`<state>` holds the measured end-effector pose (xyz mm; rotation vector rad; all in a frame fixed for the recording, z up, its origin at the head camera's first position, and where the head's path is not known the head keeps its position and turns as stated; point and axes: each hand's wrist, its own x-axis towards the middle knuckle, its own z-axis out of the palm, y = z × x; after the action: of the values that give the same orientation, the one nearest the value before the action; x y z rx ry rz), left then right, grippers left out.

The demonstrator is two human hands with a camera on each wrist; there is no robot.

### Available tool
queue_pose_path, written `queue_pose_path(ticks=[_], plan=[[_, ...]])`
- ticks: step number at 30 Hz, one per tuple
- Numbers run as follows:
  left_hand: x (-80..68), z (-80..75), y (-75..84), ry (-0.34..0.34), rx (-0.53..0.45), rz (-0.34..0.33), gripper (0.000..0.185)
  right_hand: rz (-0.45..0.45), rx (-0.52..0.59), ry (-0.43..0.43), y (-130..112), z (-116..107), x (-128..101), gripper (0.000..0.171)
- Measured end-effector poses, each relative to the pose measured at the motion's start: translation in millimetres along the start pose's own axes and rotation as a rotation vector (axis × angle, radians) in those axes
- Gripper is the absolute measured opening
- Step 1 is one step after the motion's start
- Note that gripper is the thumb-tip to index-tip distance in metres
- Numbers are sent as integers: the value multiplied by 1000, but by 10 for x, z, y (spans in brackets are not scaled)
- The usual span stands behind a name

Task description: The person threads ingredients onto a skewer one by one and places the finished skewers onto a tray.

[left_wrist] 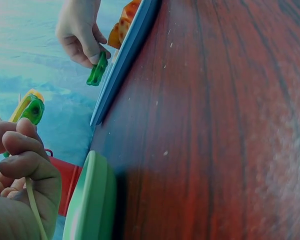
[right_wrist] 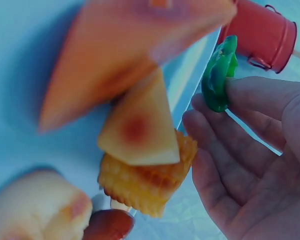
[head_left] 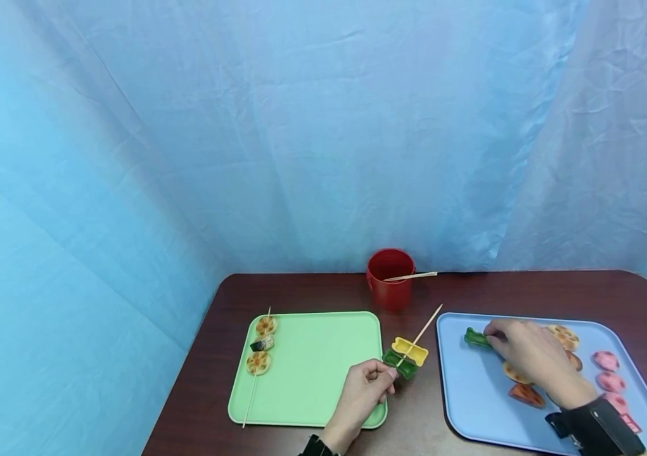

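Well, your left wrist view gives you what the head view hides: the tail of the stick (head_left: 428, 323) runs under the curled fingers of your left hand (head_left: 362, 392) and out at the lower left. Your right wrist view, in turn, shows a waffle-cut piece (right_wrist: 140, 185) under a pale wedge (right_wrist: 140, 135) near its centre, both masked by your right hand (head_left: 534, 354) in the head view. It also shows wire handles on the red pail (head_left: 390, 292), at its upper right.

Your left hand pinches the stick, lower centre of the head frame, just below a green piece (head_left: 407, 368). Above that sits a yellow piece (head_left: 417, 353), and the bare point slants to the upper right. Your right hand pinches a loose green piece (head_left: 475, 337) between thumb and fingers, over the upper left of the blue tray (head_left: 471, 399); whether it touches the tray, you cannot tell.

Both green pieces are glossy, with wavy edges; the yellow one has the same lobed outline. The stick is thin, pale and wood-like. The trays are smooth with rounded corners. On the green tray (head_left: 317, 380), a loaded skewer (head_left: 249, 399) lies along the left side, with two round, browned slices and a dark-and-pale piece between them. Pink, rounded pieces (head_left: 611, 382) line the blue tray's right side. The table (head_left: 414, 418) is dark red-brown and grained.
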<state>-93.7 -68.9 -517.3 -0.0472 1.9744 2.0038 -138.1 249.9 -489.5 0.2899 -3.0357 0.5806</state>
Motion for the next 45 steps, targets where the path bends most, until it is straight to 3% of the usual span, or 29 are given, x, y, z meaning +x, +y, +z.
queue_pose_path(ticks=[7,16,22,31,45], plan=[[-8,0,-1,0,4,3,21,8,50,54,-69,27,-44,6],[-10,4,-14,-9,-3,7,23,93,157,123,-169,3,-67,12],[-8,-4,-21,-8,-5,3,17,132,274,104,-217,-65,-49,20],[-1,0,-23,-21,10,3,14,120,423,79,-247,-86,9,30],[-22,21,-46,-36,18,-7,13,161,575,80,-373,-130,118,46]])
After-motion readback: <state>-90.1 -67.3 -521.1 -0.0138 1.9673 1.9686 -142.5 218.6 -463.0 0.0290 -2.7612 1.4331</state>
